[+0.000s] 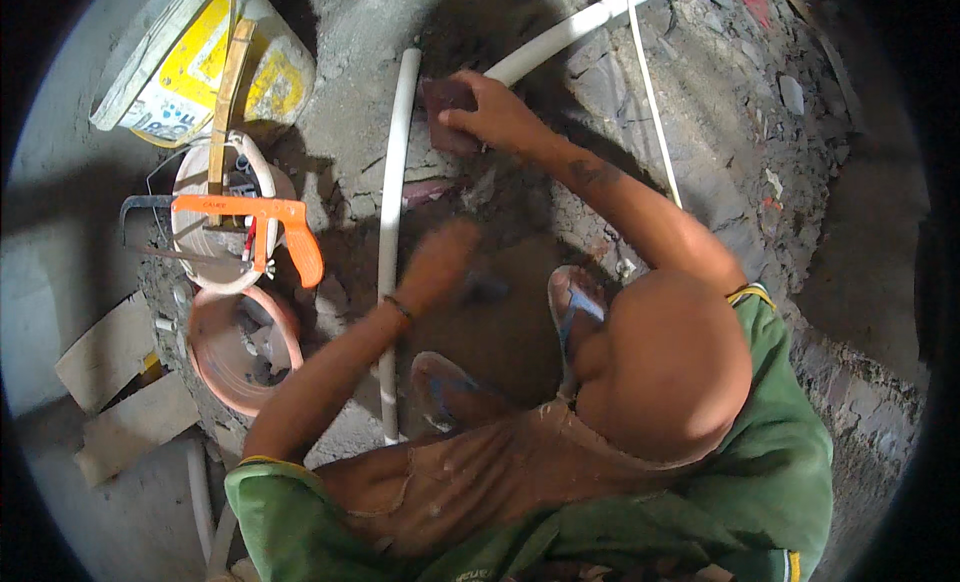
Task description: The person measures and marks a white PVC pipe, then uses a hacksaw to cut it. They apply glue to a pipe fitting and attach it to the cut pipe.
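- Red-brown block (437, 134) near twelve o'clock: might knock the white pipe (398, 152), just beside it toward eleven, if slipping sideways on uneven dirt (520, 207).
- Orange saw (270, 208) toward nine, lying across a pail (184, 244): could slide off after a bump from the left forearm (335, 364).
- Right hand (488, 112) at twelve: partly curled, thumb and fingers gripping the block.
- Left hand (442, 267) just off centre toward nine: blurred; cannot tell whether open, closed or holding anything.

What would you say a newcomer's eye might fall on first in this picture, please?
Probably the bright orange hacksaw lying across the pale bucket at left. Next comes the right hand at upper centre, gripping a flat reddish-brown piece beside a long white pipe.
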Tool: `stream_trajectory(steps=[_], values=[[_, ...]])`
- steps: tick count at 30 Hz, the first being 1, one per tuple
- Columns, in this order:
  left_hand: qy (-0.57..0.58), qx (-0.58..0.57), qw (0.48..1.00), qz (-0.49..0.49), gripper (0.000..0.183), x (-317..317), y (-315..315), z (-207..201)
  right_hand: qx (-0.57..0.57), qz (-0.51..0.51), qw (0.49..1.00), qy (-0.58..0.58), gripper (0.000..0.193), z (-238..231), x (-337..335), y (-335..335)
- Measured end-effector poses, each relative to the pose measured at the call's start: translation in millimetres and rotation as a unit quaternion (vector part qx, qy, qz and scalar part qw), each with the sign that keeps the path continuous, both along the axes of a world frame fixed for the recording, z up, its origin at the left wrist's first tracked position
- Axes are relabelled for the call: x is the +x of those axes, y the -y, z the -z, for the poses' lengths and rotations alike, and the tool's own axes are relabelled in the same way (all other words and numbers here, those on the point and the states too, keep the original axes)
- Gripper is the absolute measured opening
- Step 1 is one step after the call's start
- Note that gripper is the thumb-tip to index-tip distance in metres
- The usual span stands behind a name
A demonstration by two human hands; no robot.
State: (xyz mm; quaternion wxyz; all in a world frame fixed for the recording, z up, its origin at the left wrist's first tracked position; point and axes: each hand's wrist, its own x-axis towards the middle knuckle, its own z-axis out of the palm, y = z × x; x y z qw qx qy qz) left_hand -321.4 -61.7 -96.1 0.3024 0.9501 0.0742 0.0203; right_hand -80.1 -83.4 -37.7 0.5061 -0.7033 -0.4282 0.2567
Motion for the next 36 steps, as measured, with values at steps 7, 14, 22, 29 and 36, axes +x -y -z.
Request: stream_trajectory(steps=[7,14,22,29,36], values=[[-0.104,0.095,0.970,0.199,0.054,-17.3,52.2,54.4,-0.031,-0.089,0.967,-0.238,0.039,-48.7,-6.5,6.6],[0.169,-0.184,0.958,-0.141,0.047,59.1,-57.6,-150.5,0.085,-0.050,0.995,-0.002,0.023,-145.3,-5.6,12.2],[0.209,-0.193,0.944,-0.167,0.032,57.9,-84.6,-249.3,0.336,-0.103,0.893,0.282,0.036,-174.7,-27.4,5.9],[0.084,-0.067,0.983,-0.149,0.029,32.3,-87.9,-276.6,0.099,-0.273,0.924,0.248,0.030,-167.9,-30.0,27.1],[0.124,0.236,0.961,-0.068,0.037,27.2,-69.9,-264.8,-0.118,-0.438,0.880,-0.140,0.034,-183.0,-32.4,25.7]])
